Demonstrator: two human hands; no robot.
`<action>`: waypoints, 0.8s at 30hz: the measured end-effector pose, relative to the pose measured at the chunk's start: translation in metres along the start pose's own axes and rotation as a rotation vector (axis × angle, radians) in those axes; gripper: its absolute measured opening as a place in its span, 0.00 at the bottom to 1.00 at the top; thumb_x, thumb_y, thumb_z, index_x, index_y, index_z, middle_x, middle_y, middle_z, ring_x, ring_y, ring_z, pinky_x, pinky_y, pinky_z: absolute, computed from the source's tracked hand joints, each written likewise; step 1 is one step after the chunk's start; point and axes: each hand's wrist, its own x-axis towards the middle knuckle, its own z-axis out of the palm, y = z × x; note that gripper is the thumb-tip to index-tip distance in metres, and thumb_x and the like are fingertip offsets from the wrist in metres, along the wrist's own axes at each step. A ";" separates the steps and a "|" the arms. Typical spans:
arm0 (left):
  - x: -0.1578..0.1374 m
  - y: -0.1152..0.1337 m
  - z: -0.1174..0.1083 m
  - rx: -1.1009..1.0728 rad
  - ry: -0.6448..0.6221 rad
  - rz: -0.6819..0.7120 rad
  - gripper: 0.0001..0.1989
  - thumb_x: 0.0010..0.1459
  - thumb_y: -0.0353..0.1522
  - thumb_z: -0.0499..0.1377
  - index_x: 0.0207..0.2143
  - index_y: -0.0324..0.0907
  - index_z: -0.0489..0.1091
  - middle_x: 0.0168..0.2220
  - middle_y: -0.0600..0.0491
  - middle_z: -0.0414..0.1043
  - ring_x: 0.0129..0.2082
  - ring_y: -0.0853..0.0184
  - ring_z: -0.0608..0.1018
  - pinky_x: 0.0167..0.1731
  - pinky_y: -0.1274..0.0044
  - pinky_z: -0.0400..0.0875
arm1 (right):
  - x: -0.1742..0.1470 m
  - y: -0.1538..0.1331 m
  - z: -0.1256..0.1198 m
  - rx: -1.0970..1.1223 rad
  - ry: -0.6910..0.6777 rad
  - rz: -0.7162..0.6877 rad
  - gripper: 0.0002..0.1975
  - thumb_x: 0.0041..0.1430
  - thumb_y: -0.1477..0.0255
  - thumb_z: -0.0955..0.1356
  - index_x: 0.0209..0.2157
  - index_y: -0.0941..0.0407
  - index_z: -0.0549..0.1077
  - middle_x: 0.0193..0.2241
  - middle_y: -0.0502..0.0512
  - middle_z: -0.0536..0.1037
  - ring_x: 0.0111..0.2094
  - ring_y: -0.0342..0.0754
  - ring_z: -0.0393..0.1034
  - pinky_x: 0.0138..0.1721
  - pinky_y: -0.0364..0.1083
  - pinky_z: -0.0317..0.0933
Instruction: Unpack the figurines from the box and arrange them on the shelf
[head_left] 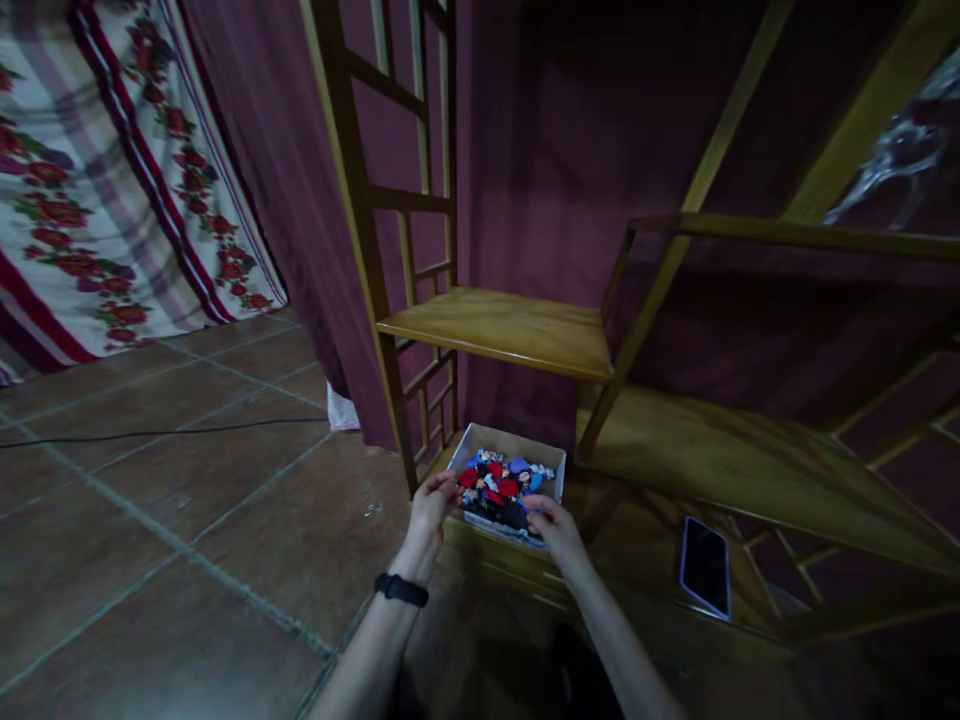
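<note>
A shallow white cardboard box sits low on the wooden shelf unit. It is filled with small colourful figures, mostly red, blue and black. My left hand is at the box's left front side, fingertips bent together by the wall and the figures. What lies between them is too small to make out. Over the front right part of the box, my right hand has its fingers curled in above the contents. Whatever those fingers hold is hidden. A black wristband is on my left wrist.
A wooden shelf board juts out above the box, beside an upright lattice post. A phone lies on the low ledge at right. A black cable crosses the tiled floor. Dark red curtains hang behind.
</note>
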 end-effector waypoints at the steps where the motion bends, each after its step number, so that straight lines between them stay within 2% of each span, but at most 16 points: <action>1: 0.005 -0.001 -0.001 -0.019 0.004 -0.007 0.09 0.46 0.23 0.62 0.33 0.35 0.70 0.23 0.51 0.72 0.21 0.72 0.75 0.24 0.82 0.68 | 0.013 0.006 0.004 -0.012 0.011 -0.006 0.15 0.43 0.63 0.67 0.33 0.55 0.75 0.36 0.55 0.77 0.35 0.52 0.70 0.33 0.49 0.66; 4: 0.014 -0.003 -0.003 -0.054 0.043 -0.079 0.08 0.47 0.22 0.61 0.33 0.34 0.69 0.24 0.50 0.73 0.21 0.73 0.75 0.21 0.84 0.67 | 0.046 0.023 0.015 -0.090 0.047 -0.038 0.14 0.46 0.64 0.64 0.34 0.55 0.73 0.38 0.55 0.76 0.38 0.52 0.70 0.35 0.49 0.65; 6: 0.017 -0.001 -0.002 -0.089 0.022 -0.120 0.09 0.49 0.21 0.59 0.34 0.35 0.69 0.26 0.48 0.74 0.23 0.71 0.76 0.23 0.83 0.69 | 0.065 0.031 0.024 -0.194 0.052 -0.085 0.13 0.49 0.67 0.62 0.35 0.55 0.73 0.38 0.54 0.76 0.40 0.51 0.70 0.39 0.49 0.64; 10: 0.023 0.011 0.002 -0.165 -0.013 -0.115 0.09 0.50 0.20 0.57 0.35 0.36 0.70 0.26 0.50 0.74 0.25 0.71 0.77 0.24 0.83 0.71 | 0.100 0.028 0.051 -0.509 -0.007 -0.193 0.14 0.53 0.74 0.58 0.38 0.55 0.71 0.39 0.53 0.76 0.42 0.48 0.69 0.45 0.47 0.60; 16: 0.032 0.027 -0.010 -0.308 -0.014 -0.347 0.08 0.52 0.20 0.55 0.35 0.37 0.69 0.29 0.48 0.74 0.26 0.70 0.77 0.23 0.82 0.73 | 0.150 0.023 0.095 -0.999 -0.069 -0.207 0.14 0.57 0.74 0.58 0.43 0.55 0.69 0.45 0.57 0.72 0.50 0.50 0.62 0.51 0.47 0.51; 20: 0.034 0.034 -0.018 -0.350 0.016 -0.327 0.08 0.53 0.21 0.55 0.35 0.37 0.69 0.30 0.49 0.74 0.26 0.71 0.77 0.23 0.82 0.73 | 0.164 0.035 0.109 -1.137 -0.069 -0.168 0.16 0.58 0.70 0.59 0.47 0.57 0.66 0.47 0.62 0.70 0.51 0.53 0.60 0.52 0.49 0.49; 24: 0.039 0.036 -0.022 -0.378 0.017 -0.328 0.08 0.53 0.21 0.55 0.35 0.37 0.69 0.30 0.48 0.74 0.27 0.71 0.77 0.24 0.82 0.73 | 0.162 0.042 0.112 -1.153 -0.118 -0.136 0.20 0.58 0.66 0.60 0.50 0.59 0.63 0.49 0.64 0.68 0.51 0.54 0.60 0.50 0.48 0.51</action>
